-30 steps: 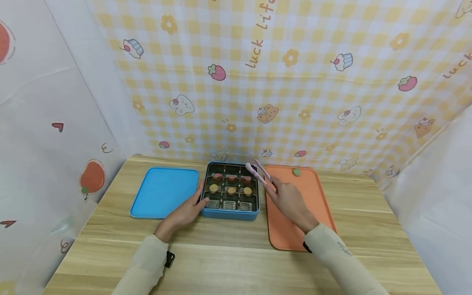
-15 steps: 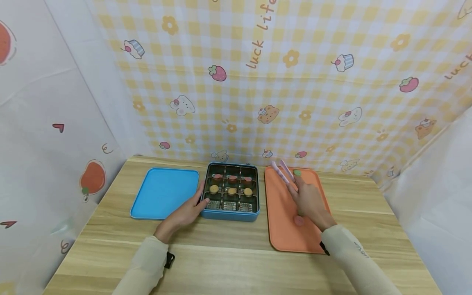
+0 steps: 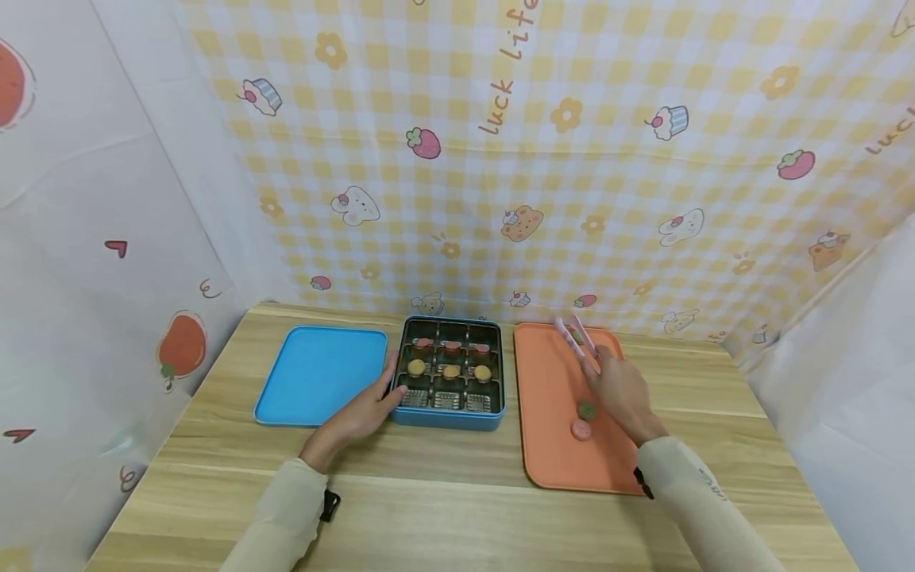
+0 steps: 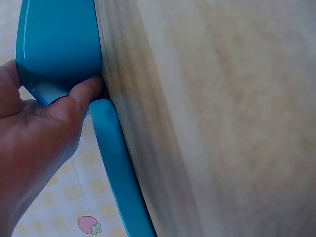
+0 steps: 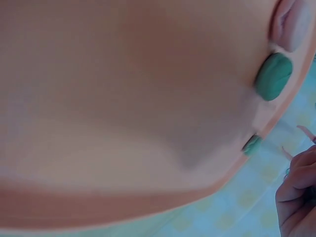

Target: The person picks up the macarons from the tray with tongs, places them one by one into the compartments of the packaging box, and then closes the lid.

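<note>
My left hand [image 3: 366,407] holds the near left corner of a blue tin [image 3: 446,418], thumb at the front rim; in the left wrist view the hand [image 4: 47,131] wraps that corner. Inside the tin, a divided tray bears a row of yellow macaron-like rounds [image 3: 451,372] and a row of red ones [image 3: 451,345]. My right hand [image 3: 623,391] grips pink tongs [image 3: 588,367] over the orange tray [image 3: 546,453]. The tongs' arms are apart, near a green round [image 3: 577,337] at the tray's far edge. Another green round [image 3: 586,410] and a pink one [image 3: 581,430] lie nearer.
A blue lid [image 3: 322,377] lies on the wooden table [image 3: 429,508], left of the tin. Behind stands a checkered cloth backdrop [image 3: 457,199], with white cloth [image 3: 129,318] at the left side.
My right hand has carried the tongs from above the tin rightward to the far part of the orange tray, uncovering the nearer green and pink rounds. My left hand stays on the tin.
</note>
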Motion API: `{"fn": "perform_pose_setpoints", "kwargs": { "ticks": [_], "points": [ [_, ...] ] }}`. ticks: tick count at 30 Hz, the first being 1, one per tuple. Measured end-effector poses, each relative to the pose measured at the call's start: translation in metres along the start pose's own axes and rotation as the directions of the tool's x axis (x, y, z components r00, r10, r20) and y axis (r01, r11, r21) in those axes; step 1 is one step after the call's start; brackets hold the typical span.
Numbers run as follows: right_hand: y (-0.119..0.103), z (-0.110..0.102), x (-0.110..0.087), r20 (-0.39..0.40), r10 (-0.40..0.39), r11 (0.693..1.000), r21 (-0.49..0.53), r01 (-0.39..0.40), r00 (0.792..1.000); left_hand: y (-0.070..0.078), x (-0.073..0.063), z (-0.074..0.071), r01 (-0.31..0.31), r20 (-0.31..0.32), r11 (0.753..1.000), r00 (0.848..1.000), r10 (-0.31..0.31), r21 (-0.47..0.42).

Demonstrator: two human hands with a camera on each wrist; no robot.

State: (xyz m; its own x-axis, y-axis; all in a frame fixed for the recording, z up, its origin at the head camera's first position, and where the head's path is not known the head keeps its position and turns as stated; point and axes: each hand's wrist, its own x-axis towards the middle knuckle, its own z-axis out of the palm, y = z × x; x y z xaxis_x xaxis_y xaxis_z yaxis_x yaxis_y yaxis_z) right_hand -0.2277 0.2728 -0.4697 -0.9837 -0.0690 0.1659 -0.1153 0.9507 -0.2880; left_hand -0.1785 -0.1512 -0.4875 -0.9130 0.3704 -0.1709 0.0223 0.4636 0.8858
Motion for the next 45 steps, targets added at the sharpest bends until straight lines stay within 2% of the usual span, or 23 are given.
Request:
{"fn": "perform_pose_setpoints", "kwargs": {
  "ticks": [6, 12, 15, 24, 31, 39, 45],
  "points": [
    [0.011, 0.001, 0.0, 0.032, 0.042, 0.999, -0.008, -0.041, 0.999, -0.002, 0.001, 0.001, 0.017, -0.001, 1.0, 1.0, -0.017, 0.001],
    [0.018, 0.001, -0.001, 0.05, 0.098, 0.995, 0.003, -0.098, 0.994, -0.003, 0.002, 0.001, -0.008, 0.004, 1.0, 1.0, 0.008, 0.001],
    [0.021, 0.002, -0.001, 0.068, 0.115, 0.993, 0.003, -0.115, 0.991, -0.003, 0.002, 0.001, 0.004, -0.001, 1.0, 1.0, -0.004, 0.01],
    [0.023, 0.004, 0.0, 0.102, 0.116, 0.993, -0.005, -0.116, 0.988, -0.004, 0.002, 0.001, -0.016, 0.003, 1.0, 1.0, 0.016, 0.011],
    [0.025, 0.006, 0.001, 0.111, 0.114, 0.994, -0.014, -0.113, 0.987, -0.003, 0.003, 0.002, -0.003, 0.003, 1.0, 1.0, 0.003, 0.012],
    [0.02, 0.003, -0.001, 0.12, 0.118, 0.993, -0.024, -0.116, 0.986, -0.004, 0.004, 0.001, 0.001, 0.003, 1.0, 1.0, -0.001, 0.011],
    [0.012, 0.0, -0.006, 0.111, 0.088, 0.996, -0.021, -0.086, 0.99, -0.004, 0.003, 0.001, 0.002, 0.004, 1.0, 1.0, -0.002, 0.01]
  ]
}}
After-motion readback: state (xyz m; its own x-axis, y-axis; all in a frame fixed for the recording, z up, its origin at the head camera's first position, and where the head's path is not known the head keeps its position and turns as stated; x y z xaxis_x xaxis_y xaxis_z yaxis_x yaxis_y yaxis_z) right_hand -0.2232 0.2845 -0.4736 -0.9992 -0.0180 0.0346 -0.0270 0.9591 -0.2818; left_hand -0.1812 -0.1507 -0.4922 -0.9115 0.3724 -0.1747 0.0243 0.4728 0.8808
